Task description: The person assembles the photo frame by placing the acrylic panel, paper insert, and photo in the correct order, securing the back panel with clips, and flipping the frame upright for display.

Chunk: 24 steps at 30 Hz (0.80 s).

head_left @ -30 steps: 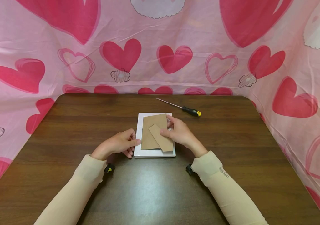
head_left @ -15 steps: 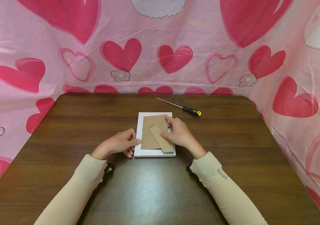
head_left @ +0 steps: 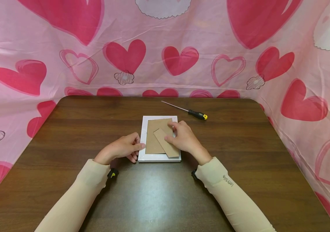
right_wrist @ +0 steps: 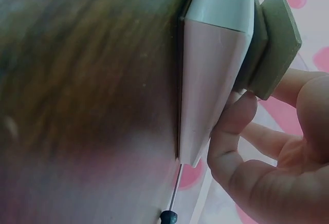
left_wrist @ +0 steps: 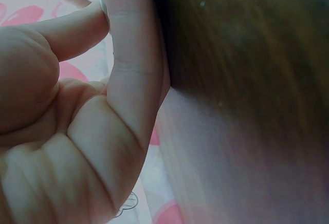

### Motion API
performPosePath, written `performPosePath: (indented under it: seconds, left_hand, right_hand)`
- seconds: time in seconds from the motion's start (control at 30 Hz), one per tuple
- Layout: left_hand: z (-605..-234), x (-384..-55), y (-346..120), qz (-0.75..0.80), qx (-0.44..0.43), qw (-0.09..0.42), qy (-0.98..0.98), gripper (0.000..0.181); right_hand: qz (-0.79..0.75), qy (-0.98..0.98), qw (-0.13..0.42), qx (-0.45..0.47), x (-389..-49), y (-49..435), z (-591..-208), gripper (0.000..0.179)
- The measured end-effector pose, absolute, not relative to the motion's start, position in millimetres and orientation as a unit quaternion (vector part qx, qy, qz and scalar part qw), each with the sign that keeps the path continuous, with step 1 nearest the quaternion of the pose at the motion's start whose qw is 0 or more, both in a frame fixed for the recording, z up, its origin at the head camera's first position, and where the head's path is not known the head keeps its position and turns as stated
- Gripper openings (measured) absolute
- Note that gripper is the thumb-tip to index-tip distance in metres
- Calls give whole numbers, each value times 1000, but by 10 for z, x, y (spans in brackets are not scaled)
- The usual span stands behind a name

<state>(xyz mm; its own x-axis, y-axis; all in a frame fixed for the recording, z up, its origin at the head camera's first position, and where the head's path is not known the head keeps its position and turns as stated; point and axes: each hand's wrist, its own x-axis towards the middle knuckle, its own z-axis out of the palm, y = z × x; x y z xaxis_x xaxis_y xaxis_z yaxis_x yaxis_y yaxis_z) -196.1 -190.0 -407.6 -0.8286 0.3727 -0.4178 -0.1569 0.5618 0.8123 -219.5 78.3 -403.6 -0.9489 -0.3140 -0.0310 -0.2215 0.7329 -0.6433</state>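
While the left hand [head_left: 122, 147] pinches the white frame [head_left: 154, 158] by its edge, the right hand [head_left: 185, 137] has thumb and fingers closed on the brown backing panel [head_left: 153, 141].

The step seems to be fitting or loosening that panel; either way, the next move probably calls for a steady left grip and a gentle right-hand push or lift. Lying between both hands, the frame is pale and plain-bordered; the panel looks cardboard-like, slightly askew, its strut [head_left: 167, 146] slanting under the right thumb.

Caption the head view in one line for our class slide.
Left hand grips a white frame, right hand touches its brown backing; a screwdriver lies beyond.
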Motion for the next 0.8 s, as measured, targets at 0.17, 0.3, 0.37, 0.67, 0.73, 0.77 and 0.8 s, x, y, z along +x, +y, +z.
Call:
performPosePath:
  seconds: [0.17,0.3,0.37,0.67,0.73,0.77,0.8]
  left_hand:
    - [-4074,-1961,-1906,462,66,285,837,27]
    - [-4086,-1968,-1906,461,68,284,838,27]
    - [-4084,-1967,-1905,461,68,284,838,27]
    - [-4069,-1965,-1901,458,66,287,839,26]
    - [-4069,-1965,-1899,458,66,288,839,26]
    - [-4067,-1965,-1899,457,66,288,839,26]
    - [-4065,-1965,-1898,457,66,288,839,26]
  right_hand:
    - [-334,930,72,-136,-2182,777,-4037,61]
    - [-328,932,66,-140,-2185,776,-4047,61]
    - [-324,933,61,-145,-2185,773,-4050,60]
    - [-309,936,51,-161,-2168,755,-4043,56]
    - [-305,937,51,-162,-2168,751,-4045,56]
    - [-303,938,51,-162,-2167,749,-4045,57]
    - [-301,938,52,-163,-2166,746,-4044,57]
